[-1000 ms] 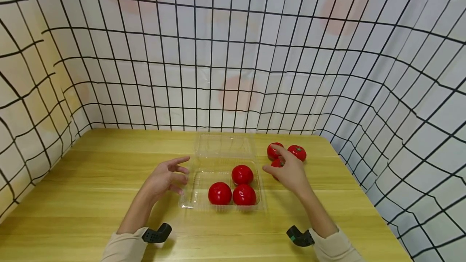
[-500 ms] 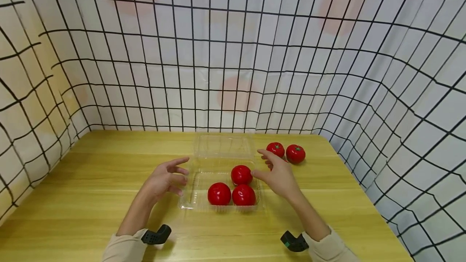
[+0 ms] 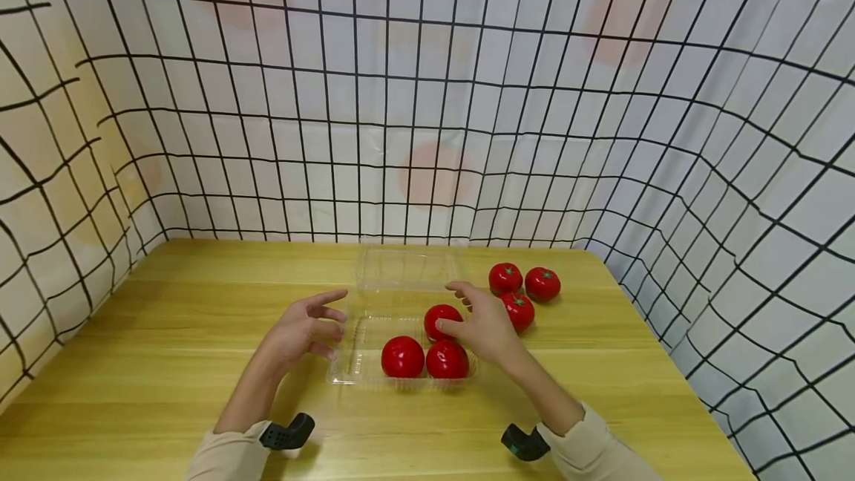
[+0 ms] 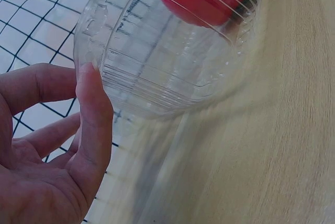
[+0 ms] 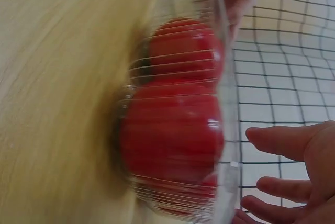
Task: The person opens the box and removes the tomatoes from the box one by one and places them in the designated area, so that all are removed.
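An uncovered clear plastic clamshell box (image 3: 361, 362) stands on the table with three red tomatoes inside: one at the back (image 3: 437, 318), two along the front (image 3: 403, 357). My left hand (image 3: 302, 329) is beside the box, its fingers spread and slightly bent. In the left wrist view, a fingertip (image 4: 90, 75) of it meets the rim. Above the box's right side my right hand (image 3: 489, 325) hovers with thumb and fingers apart, partly covering the back tomato. Nothing shows between its fingers in the right wrist view, where the tomatoes (image 5: 172, 130) appear through the box wall.
Three more tomatoes lie right of the box: a near one (image 3: 519, 310) and two behind (image 3: 505, 277), (image 3: 542, 284). The box lid (image 3: 410, 267) is folded back toward the wall. White sheeting with black wire grid (image 3: 427, 132) encloses the wooden table (image 3: 200, 295) at back and sides.
My right hand has moved left from the loose tomatoes to over the box's right side. The near loose tomato shows again behind it. My left hand and the box have stayed put.
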Demonstrator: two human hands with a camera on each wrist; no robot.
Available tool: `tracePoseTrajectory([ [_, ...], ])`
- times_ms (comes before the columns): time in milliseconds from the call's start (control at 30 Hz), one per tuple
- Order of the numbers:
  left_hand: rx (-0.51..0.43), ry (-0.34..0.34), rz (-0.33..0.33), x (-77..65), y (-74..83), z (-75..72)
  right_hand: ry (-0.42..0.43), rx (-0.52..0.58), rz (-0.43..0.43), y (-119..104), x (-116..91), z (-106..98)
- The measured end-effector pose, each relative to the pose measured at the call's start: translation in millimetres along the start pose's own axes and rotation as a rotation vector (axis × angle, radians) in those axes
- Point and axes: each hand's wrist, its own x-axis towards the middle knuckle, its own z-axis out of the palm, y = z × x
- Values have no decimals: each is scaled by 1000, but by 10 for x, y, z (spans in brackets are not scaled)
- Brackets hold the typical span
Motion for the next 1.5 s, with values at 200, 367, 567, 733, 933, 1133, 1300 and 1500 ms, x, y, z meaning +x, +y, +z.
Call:
tracePoseTrajectory([
  [200,0,0,-6,9,-11,9,-24,-59,-1,55,45,112],
  [367,1,-1,3,6,-3,8,-54,-96,-6,78,64,149],
  [567,3,7,-3,3,1,3,-93,-148,6,83,79,172],
  [733,3,11,-5,-1,4,10,-126,-189,6,85,94,167],
  [933,6,13,1,-1,2,14,-135,-219,-6,108,130,188],
  [1133,-3,7,2,15,-10,17,-145,-232,14,94,137,217],
  [1300,-6,8,3,22,-15,24,-136,-248,-8,86,148,229],
  [1500,-7,11,1,12,-14,18,-140,-241,-13,88,157,246],
])
